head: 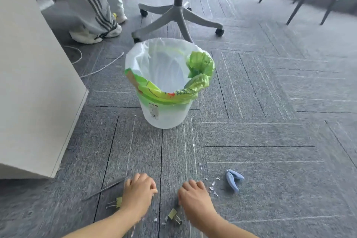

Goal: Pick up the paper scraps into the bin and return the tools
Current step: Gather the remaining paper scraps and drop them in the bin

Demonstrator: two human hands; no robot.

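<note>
Left hand, right hand low over carpet, fingers curled under, hold unclear. Scraps, punch just right; bin ahead.

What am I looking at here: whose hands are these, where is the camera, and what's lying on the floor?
No machine here: a person works bare-handed, and the one camera sits on their head, looking forward and down. The left hand and right hand are low on the grey carpet, fingers curled; whether either grip holds scraps is hidden. Ahead stands the white bin with a green-edged liner. Paper scraps lie right of the right hand, near a blue plier-shaped tool. A binder clip lies by the left hand, a second clip by the right, and a thin metal tool left of them.
</note>
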